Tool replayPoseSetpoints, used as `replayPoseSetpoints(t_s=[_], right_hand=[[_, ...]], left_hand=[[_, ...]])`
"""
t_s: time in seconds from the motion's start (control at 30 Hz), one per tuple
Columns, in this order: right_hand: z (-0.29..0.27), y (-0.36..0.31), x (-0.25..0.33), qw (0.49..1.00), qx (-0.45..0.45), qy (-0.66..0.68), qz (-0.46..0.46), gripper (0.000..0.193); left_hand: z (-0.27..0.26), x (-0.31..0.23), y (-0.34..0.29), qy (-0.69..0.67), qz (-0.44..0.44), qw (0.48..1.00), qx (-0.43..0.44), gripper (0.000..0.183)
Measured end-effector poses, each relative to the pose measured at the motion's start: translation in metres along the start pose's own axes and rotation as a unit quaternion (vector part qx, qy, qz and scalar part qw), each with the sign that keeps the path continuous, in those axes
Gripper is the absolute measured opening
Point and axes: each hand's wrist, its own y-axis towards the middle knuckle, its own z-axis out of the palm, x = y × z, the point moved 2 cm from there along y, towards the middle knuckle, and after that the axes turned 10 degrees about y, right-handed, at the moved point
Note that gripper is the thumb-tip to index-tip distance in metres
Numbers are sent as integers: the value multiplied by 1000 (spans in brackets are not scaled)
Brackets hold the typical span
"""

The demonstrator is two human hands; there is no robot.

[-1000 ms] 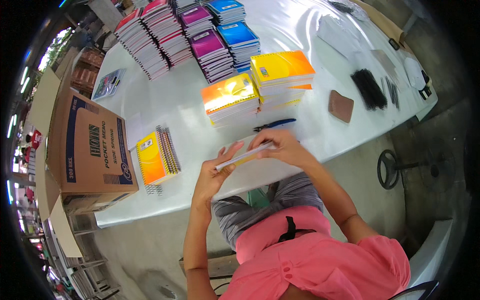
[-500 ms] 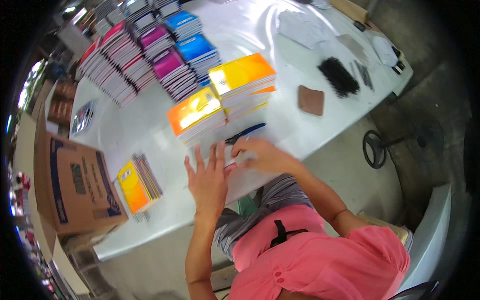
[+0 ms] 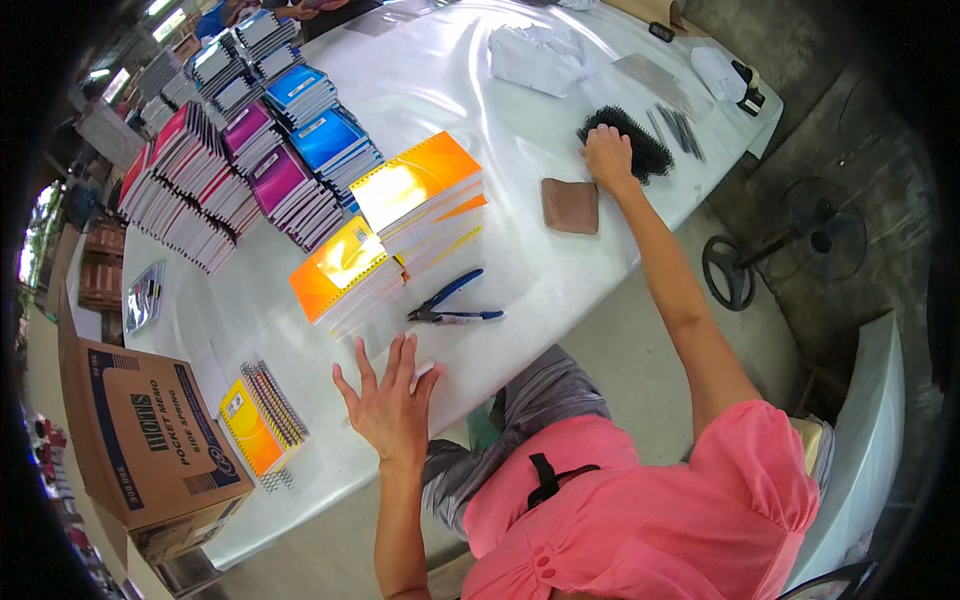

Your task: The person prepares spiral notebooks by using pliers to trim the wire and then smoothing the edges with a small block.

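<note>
My left hand (image 3: 390,410) lies on the table near its front edge, fingers spread, palm down. A small white piece (image 3: 423,371) shows beside its thumb; whether the thumb touches it is unclear. My right hand (image 3: 607,158) reaches far to the right, its bent fingers closed at the left side of a pile of black spiral binding coils (image 3: 640,145). Blue-handled cutting pliers (image 3: 455,300) rest open on the table beyond my left hand. Behind them stand two stacks of orange-yellow notebooks (image 3: 420,185).
A brown pad (image 3: 571,206) lies beside the coils, with thin dark rods (image 3: 680,133) on their far side. Purple (image 3: 283,180), blue and red notebooks are stacked at the back left. A carton (image 3: 165,430) and spiral-bound yellow notebooks (image 3: 252,425) sit at the left. A fan (image 3: 820,240) stands off the table.
My right hand has left the spot beside my left hand and moved right and away to the coils. The pliers are now uncovered. The whole view has shifted a little.
</note>
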Motion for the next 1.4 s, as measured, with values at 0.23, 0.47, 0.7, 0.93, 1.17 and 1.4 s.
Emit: replayPoseSetpoints(t_s=[0.23,0.47,0.7,0.93,1.17,1.4], right_hand=[[-12,10,-18,997,45,67,-7,16],[-115,-35,76,878,-54,467,-92,21],[-135,-154,219,713,205,640,-200,28],[-117,-154,225,678,275,644,-222,24],[-126,-145,223,695,396,548,-247,13],[-145,-143,230,719,365,499,-317,15]], left_hand=[[5,-6,4,-5,-1,998,-58,44],[5,1,4,-2,-6,999,-43,39],[0,-1,11,-34,-7,999,-2,38],[3,2,10,-41,-2,999,8,42],[-4,5,17,-56,11,995,76,48],[0,11,17,-129,28,990,53,51]])
